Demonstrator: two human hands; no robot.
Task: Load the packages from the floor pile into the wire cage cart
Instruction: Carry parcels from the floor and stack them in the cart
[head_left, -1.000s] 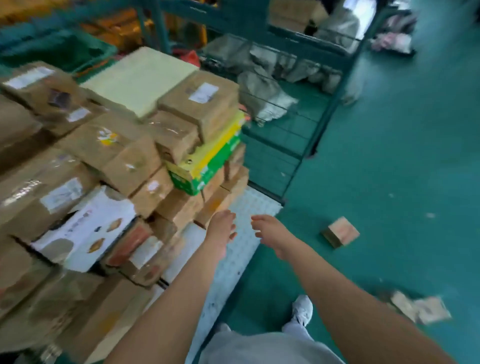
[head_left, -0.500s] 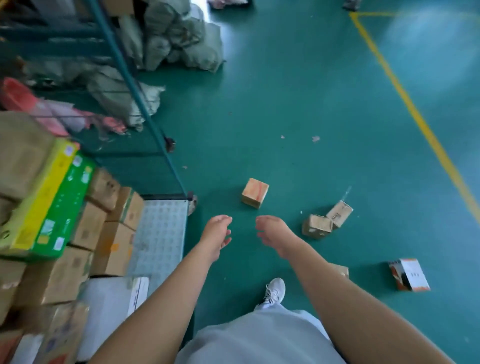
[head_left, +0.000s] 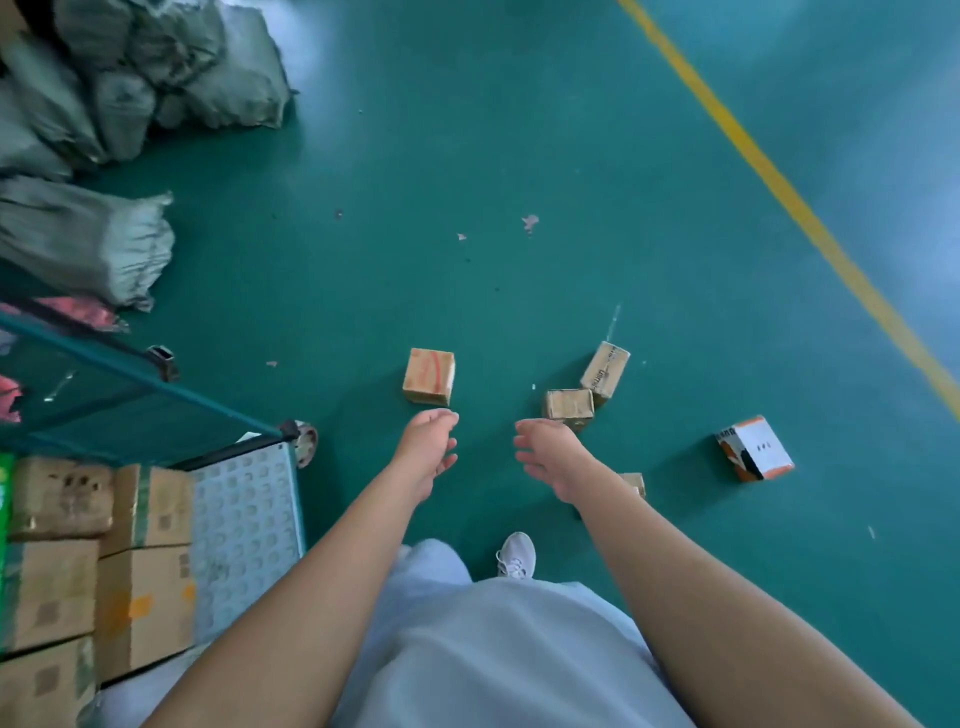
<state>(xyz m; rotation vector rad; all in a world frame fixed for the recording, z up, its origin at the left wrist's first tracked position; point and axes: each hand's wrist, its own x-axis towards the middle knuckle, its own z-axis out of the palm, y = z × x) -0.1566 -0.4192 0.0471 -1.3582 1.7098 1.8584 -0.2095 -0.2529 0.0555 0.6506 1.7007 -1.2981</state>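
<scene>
Wire cage cart (head_left: 244, 525) is sitting at left, already stacked with cartons (head_left: 145, 608). Remaining packages are lying scattered on the green floor (head_left: 571, 182) ahead: red-printed box (head_left: 429, 376) nearest, brown pair (head_left: 569, 405) touching each other, orange-white box (head_left: 756, 448) well apart. Left hand (head_left: 428, 451) and right hand (head_left: 548, 454) are reaching forward, fingers loosely apart, holding nothing. I'm suggesting taking the red-printed box first, gripping opposite faces, then sweeping rightward.

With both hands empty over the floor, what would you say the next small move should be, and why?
Probably lower the left hand onto the red-marked box just ahead of it: both it and the right hand are open and empty.
</scene>
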